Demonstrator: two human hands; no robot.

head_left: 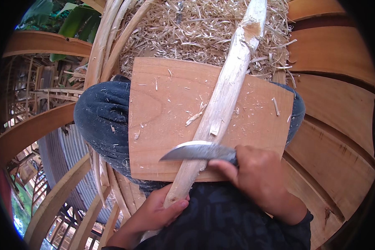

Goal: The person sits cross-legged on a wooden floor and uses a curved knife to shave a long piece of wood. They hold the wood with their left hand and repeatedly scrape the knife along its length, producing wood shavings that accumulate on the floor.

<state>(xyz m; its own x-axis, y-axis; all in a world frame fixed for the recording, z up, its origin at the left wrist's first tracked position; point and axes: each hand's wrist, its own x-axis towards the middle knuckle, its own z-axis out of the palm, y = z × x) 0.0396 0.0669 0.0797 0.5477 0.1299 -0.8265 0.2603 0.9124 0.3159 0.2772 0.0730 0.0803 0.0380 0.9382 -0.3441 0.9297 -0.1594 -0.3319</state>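
A long pale wooden stick (225, 96) lies slanted across a flat wooden board (162, 104) that rests on my lap. My left hand (158, 212) grips the stick's near end just below the board's front edge. My right hand (254, 175) holds a knife (196, 152) by its handle. The curved steel blade points left and lies across the stick near the board's front edge. Bark is stripped from most of the stick. Thin shavings lie scattered on the board.
A heap of pale wood shavings (196, 33) covers the ground beyond the board. Bent peeled rods (108, 41) lean at the left. Curved wooden planks (337, 62) rise at the right, more curved pieces (33, 133) at the left. My knees are in dark trousers (104, 116).
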